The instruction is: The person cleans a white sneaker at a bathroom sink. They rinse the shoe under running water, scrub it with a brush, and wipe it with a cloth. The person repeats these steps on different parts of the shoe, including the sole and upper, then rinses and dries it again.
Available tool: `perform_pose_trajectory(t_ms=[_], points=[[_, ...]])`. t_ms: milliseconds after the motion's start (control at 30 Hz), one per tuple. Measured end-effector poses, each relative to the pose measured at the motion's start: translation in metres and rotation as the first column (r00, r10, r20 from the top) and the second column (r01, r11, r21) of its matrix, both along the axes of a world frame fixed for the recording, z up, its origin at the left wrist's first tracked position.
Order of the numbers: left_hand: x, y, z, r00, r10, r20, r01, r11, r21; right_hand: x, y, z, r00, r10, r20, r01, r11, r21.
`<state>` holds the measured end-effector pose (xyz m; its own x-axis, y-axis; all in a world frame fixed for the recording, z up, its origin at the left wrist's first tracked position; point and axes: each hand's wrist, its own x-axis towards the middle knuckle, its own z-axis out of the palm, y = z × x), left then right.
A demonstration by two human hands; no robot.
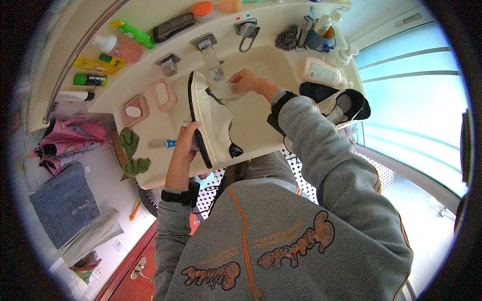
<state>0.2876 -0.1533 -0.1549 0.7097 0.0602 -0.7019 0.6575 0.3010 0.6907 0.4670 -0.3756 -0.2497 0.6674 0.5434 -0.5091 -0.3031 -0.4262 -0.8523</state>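
Note:
My left hand [184, 142] grips a white sneaker [215, 118] by its black-edged sole. The shoe stands on edge over the washbasin [263, 131], toe towards the tap. Close to the chrome faucet spout [212, 62], my right hand [244, 83] has its fingers curled beside the shoe's upper. A blurred whitish patch lies below those fingers; whether it is water or something held, I cannot tell. On the basin's left ledge lies a small brush [162, 144] with a blue end, partly behind my left hand.
A second white-and-black shoe [344, 106] sits on the right ledge, beside a pump bottle [321, 71]. Two pink soap dishes [163, 95] and a green cloth [130, 143] occupy the left side. Tubes and bottles [126, 49] line the back shelf. A frosted window [410, 86] is at right.

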Motion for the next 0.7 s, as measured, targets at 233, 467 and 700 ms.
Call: perform_pose_trajectory(t_ms=[233, 467, 700], points=[[-0.015, 0.022, 0.010, 1.000, 0.027, 0.010, -0.027, 0.999, 0.027, -0.014, 0.006, 0.018, 0.889, -0.112, -0.444, 0.250, 0.931, 0.265], [-0.053, 0.066, 0.037, 0.998, 0.046, -0.032, -0.040, 0.986, 0.159, -0.039, 0.047, 0.030, 0.732, 0.163, -0.661, 0.193, 0.882, 0.431], [-0.060, 0.076, 0.046, 0.998, -0.005, 0.063, -0.008, 0.976, 0.216, -0.057, 0.082, 0.056, 0.908, 0.352, -0.228, -0.317, 0.932, 0.177]])
